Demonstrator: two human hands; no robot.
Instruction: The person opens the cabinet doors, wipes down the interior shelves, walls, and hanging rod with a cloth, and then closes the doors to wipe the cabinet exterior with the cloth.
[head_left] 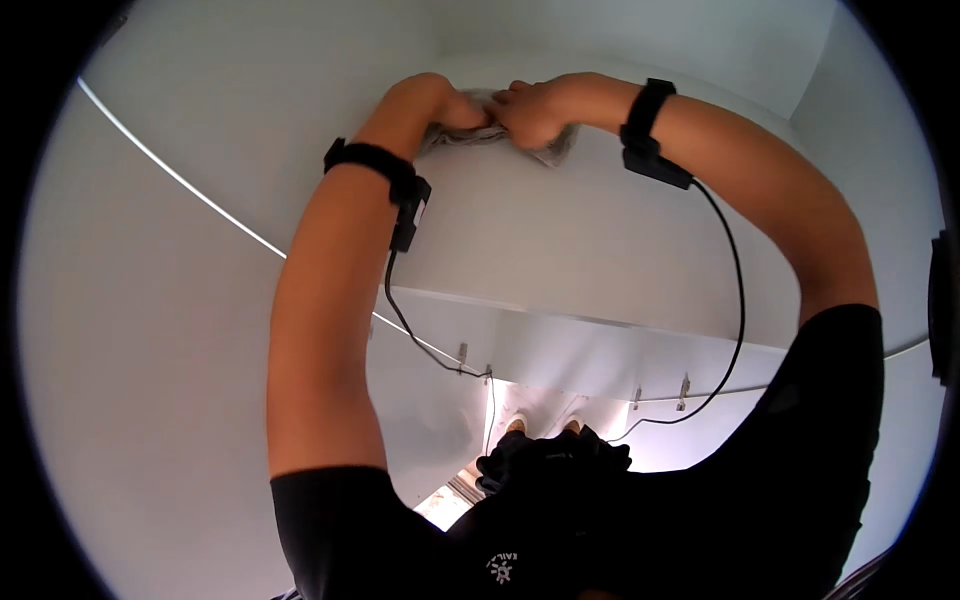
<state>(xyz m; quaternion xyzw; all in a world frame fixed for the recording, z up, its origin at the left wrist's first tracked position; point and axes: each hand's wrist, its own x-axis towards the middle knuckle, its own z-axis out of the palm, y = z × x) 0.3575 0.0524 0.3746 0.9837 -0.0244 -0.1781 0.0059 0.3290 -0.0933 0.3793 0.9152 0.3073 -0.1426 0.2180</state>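
A grey cloth (556, 150) lies bunched on a white shelf surface (590, 225), close to the back wall. My left hand (458, 108) is closed on the cloth's left part, its fingertips hidden in the folds. Beside it, my right hand (532, 112) grips the middle of the cloth with bent fingers. The two hands nearly touch each other. A loose corner of cloth sticks out under the right hand.
White panels (170, 240) enclose the space left, right and behind. The shelf's front edge (560, 315) crosses below my forearms. Metal hinges (683, 392) show beneath it. Black wrist straps (652, 125) trail cables (740, 270) down toward my body.
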